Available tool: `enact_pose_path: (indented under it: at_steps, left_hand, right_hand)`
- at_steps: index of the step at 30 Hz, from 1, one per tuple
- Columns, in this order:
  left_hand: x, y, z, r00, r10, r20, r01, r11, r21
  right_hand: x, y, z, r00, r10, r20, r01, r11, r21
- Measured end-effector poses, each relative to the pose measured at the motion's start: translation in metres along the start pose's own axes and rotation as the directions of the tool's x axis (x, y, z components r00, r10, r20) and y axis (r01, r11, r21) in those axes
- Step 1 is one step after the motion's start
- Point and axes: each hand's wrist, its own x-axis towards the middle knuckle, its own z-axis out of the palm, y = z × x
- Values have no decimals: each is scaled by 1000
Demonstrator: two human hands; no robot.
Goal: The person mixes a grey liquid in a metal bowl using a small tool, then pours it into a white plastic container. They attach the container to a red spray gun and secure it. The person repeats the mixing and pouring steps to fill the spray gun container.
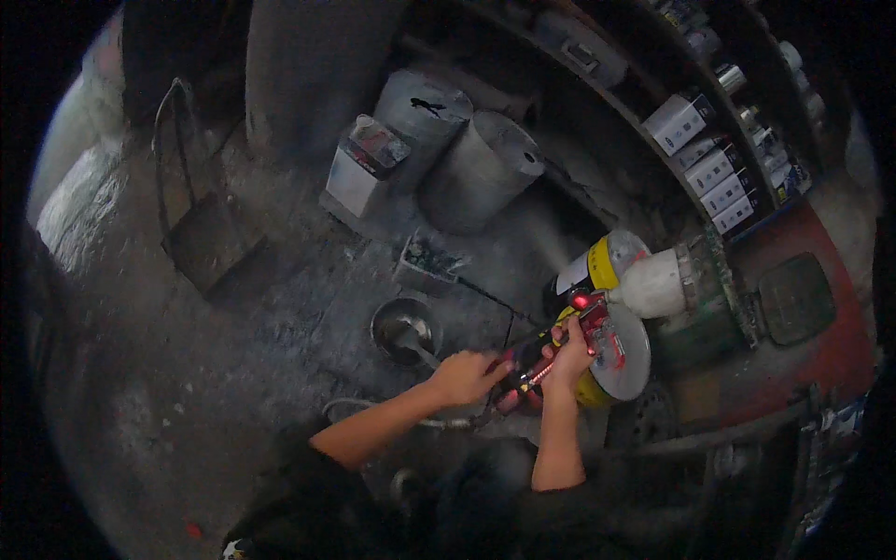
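A red and black handheld tool (531, 366) with small bright red parts lies across my grip, over a yellow-banded drum (619, 373) with a pale lid. My left hand (471, 375) closes on the tool's lower left end, while my right hand (569, 353) wraps around it nearer the upper right end. Just behind is a second yellow-banded pail (579, 273), beside a whitish rounded vessel (653, 280). A metal bowl (390, 317) with a long pale implement (420, 350) in it sits on the floor left of my hands. Some of my fingers are hidden by the tool.
Two large grey drums (474, 177), a white container (355, 187) and a small box (420, 271) stand farther back. A long-handled dustpan (210, 252) is at left. Shelves (616, 98) of tins line the upper right, above a red surface (831, 345). A hose (364, 404) lies on the floor (187, 392).
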Motion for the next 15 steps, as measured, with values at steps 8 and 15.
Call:
enact_pose_path:
  at_steps: [8, 15]
  left_hand:
    - [-78, -26, 5, 953, -36, 300, 97, 976, -193]
    - [-96, -55, 11, 986, 116, 121, -78, 957, -280]
  right_hand:
    - [-18, -3, 19, 998, -61, -33, 63, 997, 46]
    - [-19, -5, 20, 989, -125, -83, 124, 992, -13]
